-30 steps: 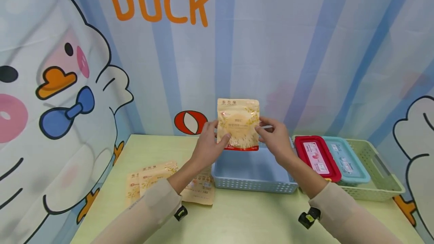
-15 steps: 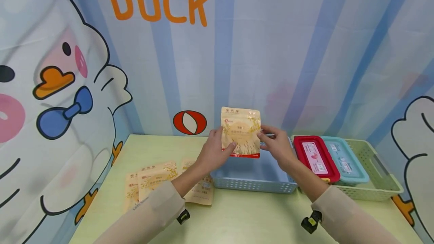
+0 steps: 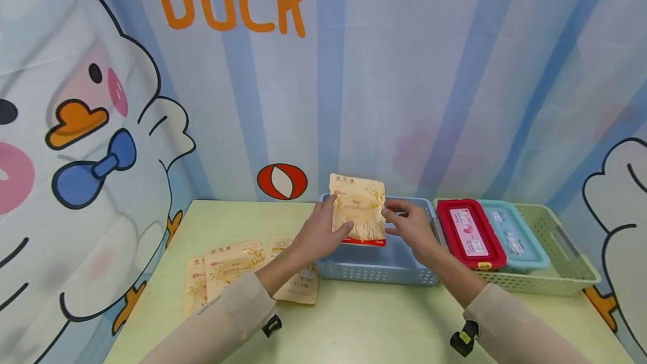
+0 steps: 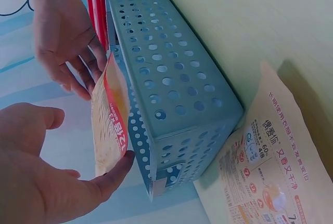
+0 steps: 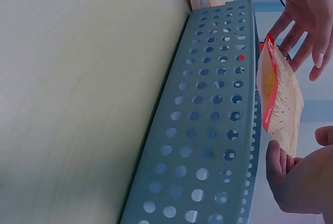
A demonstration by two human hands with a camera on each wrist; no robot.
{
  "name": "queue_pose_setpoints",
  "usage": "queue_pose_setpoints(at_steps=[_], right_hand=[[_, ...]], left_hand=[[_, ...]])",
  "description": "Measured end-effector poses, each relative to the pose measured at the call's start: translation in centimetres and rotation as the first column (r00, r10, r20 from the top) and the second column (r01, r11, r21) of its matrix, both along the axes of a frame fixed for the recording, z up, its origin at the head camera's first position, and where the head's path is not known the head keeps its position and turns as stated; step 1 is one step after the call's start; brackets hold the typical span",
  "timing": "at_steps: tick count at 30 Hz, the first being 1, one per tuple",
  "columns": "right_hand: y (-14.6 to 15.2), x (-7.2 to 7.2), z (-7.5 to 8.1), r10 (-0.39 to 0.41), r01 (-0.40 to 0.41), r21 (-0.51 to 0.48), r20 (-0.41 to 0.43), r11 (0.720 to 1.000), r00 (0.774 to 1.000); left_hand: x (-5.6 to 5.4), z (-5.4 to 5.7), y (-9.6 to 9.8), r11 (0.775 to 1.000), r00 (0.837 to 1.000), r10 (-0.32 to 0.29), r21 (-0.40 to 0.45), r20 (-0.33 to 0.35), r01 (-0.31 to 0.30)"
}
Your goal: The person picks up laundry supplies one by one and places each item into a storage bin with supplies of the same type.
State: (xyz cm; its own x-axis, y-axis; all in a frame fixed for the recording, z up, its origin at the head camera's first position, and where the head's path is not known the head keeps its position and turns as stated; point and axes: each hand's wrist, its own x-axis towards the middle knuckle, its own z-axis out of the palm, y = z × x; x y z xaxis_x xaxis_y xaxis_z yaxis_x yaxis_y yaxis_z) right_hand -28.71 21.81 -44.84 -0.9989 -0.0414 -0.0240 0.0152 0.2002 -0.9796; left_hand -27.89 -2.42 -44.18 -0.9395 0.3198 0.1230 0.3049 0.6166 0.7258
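A cream stand-up pouch [image 3: 358, 206] with a red bottom band is held upright, low over the blue perforated basket [image 3: 376, 275]. My left hand [image 3: 323, 229] grips its left side, thumb across the front and fingers behind. At the opposite edge, my right hand [image 3: 410, 226] pinches the pouch with the thumb near its side. In the left wrist view the pouch [image 4: 110, 117] stands between the two hands, beside the basket wall [image 4: 161, 63]. The right wrist view shows its red-edged base [image 5: 270, 86] next to the basket rim.
Several similar pouches [image 3: 235, 263] lie on the table at left, partly behind the left sleeve. A green basket [image 3: 561, 282] at right bears a red-lidded box [image 3: 472, 235] and a turquoise-lidded box [image 3: 515, 237]. A printed curtain [image 3: 384, 72] hangs behind the table.
Both hands have lowered the pouch toward the blue basket. The pouch leans back more than before, and the other pouches and boxes stay in place.
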Motion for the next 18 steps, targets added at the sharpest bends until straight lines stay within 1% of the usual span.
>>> queue_pose_setpoints(at_steps=[5, 11, 18], right_hand=[[0.0, 0.1, -0.6, -0.001, 0.001, -0.007, 0.015, 1.0, 1.0], [-0.1, 0.2, -1.1, -0.023, 0.024, 0.0, 0.039, 1.0, 0.999], [-0.5, 0.5, -1.6, -0.055, 0.053, 0.027, 0.09, 0.998, 0.994]], left_hand=[[0.2, 0.1, -0.2, 0.999, 0.999, -0.017, -0.029, 0.028, 0.018], [0.4, 0.1, -0.3, 0.995, 0.996, -0.041, -0.084, 0.079, 0.048], [0.5, 0.0, 0.1, 0.991, 0.992, -0.042, -0.125, 0.12, 0.057]])
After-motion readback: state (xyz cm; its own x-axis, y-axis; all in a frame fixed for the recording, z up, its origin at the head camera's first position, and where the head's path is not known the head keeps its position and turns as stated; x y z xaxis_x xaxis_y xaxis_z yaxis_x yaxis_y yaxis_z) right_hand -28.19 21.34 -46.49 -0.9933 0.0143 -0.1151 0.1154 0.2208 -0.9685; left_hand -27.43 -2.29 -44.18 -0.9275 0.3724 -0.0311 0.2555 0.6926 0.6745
